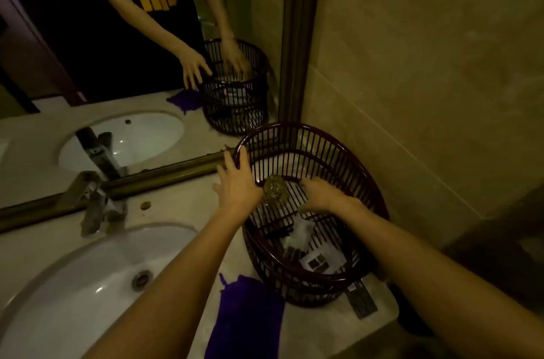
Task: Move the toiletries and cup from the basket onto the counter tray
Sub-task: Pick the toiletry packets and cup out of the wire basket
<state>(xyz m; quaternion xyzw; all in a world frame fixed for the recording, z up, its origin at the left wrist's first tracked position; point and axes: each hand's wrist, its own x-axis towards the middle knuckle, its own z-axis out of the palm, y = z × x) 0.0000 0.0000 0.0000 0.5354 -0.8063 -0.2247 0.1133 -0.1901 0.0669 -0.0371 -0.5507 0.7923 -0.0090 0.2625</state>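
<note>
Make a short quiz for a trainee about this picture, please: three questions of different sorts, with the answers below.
1. True or false: the left hand rests on the outside of the dark slatted basket, at its rim.
2. Where is the right hand? A) over the sink B) inside the basket C) on the purple cloth
3. Fill the gap: the purple cloth lies on the counter between the basket and the ____.

Key
1. True.
2. B. It reaches into the basket beside a clear glass cup; whether it already grips anything cannot be told.
3. Sink. White packets lie in the basket's bottom.
</note>
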